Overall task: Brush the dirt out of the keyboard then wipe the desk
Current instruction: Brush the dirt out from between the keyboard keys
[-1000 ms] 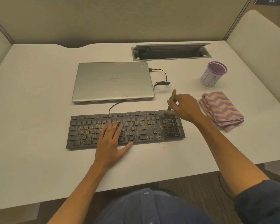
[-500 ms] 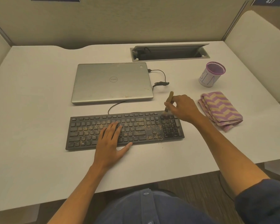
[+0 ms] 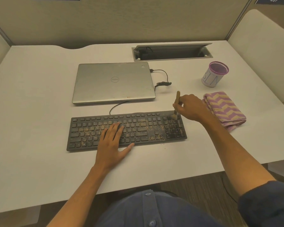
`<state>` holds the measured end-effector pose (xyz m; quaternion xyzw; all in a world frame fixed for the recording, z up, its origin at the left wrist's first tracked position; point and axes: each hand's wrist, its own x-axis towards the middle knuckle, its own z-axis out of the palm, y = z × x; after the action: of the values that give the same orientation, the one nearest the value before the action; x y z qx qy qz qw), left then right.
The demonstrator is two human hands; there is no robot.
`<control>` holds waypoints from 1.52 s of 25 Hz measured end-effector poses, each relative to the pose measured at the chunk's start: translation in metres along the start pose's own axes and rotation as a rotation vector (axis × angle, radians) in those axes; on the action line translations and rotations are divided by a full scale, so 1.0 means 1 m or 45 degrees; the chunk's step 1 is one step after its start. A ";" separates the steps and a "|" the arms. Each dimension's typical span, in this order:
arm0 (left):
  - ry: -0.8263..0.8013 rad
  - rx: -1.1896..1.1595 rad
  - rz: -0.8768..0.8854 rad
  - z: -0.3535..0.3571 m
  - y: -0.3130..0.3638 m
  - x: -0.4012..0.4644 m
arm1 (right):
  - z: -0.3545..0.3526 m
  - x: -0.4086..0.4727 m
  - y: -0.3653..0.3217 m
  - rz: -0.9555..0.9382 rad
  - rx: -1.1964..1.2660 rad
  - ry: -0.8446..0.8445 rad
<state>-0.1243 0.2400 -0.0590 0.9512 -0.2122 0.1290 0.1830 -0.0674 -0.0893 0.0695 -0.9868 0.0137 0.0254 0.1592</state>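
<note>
A black keyboard (image 3: 126, 131) lies across the middle of the white desk (image 3: 31, 99), parallel to its near edge, with yellowish crumbs of dirt (image 3: 152, 128) scattered over most of its keys and a few specks on the desk just past its near right corner. The left hand (image 3: 112, 142) rests flat on the middle keys, fingers straight and relaxed, thumb spread over the keyboard's near edge, grasping nothing. The right hand (image 3: 191, 108) hangs over the keyboard's far right corner and pinches a small brush (image 3: 176, 104) by its wooden handle; the handle stands nearly upright, and the bristles touch the top row of the number pad.

Just right of that hand, a folded purple-and-yellow zigzag cloth (image 3: 225, 109) lies toward the right edge of the desk. Behind it stands a purple mesh cup (image 3: 214, 74). A closed silver laptop (image 3: 113, 82) sits behind the keyboard with a black cable (image 3: 162, 79) plugged into its right side. An open cable tray (image 3: 171, 52) is set into the desk near the far edge.
</note>
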 end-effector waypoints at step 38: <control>-0.036 0.016 0.003 -0.002 0.002 0.001 | 0.011 -0.029 0.018 0.036 0.142 0.087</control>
<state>-0.1247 0.2391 -0.0570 0.9538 -0.2152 0.1170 0.1738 -0.0977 -0.1018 0.0548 -0.9764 0.0345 -0.0069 0.2130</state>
